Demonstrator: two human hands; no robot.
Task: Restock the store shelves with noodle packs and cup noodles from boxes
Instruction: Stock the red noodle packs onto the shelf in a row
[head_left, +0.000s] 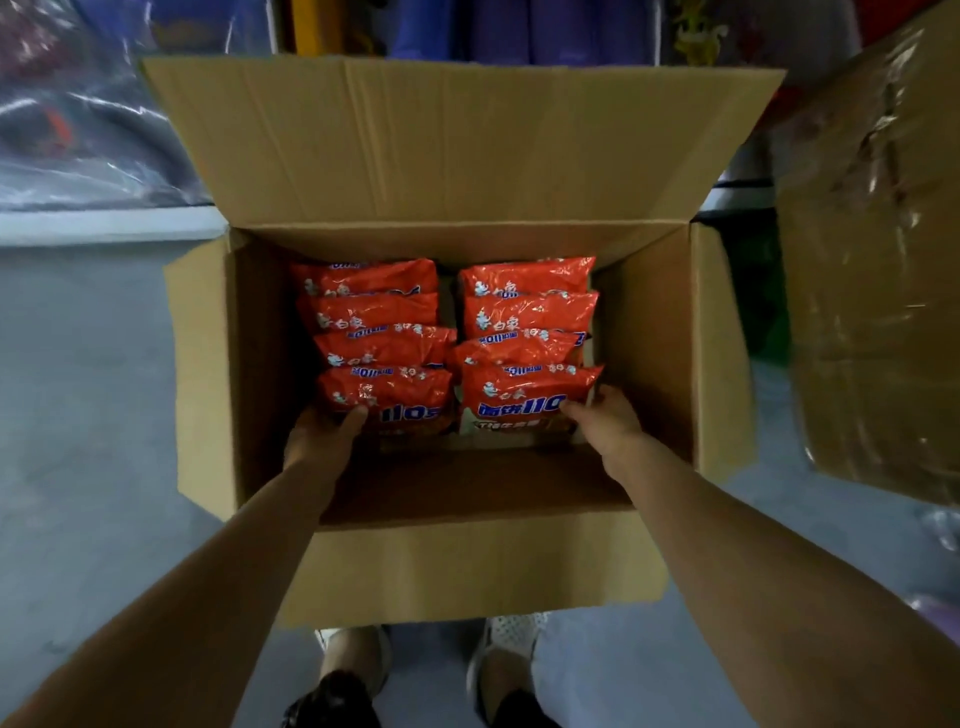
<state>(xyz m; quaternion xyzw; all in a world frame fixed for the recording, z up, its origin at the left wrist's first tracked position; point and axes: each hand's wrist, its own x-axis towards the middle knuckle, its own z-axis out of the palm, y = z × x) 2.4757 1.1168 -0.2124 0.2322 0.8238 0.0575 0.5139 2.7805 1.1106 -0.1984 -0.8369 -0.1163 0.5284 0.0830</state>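
Note:
An open cardboard box stands on the floor with its flaps spread. Inside, orange-red noodle packs stand on edge in two rows, several in each. My left hand reaches into the box and grips the nearest pack of the left row, thumb on its front. My right hand grips the nearest pack of the right row at its right edge. The box's near part behind the packs shows bare cardboard bottom.
A second cardboard box wrapped in clear tape stands at the right. Plastic-wrapped goods lie at the far left. Grey floor surrounds the box. My two feet stand just behind its near flap.

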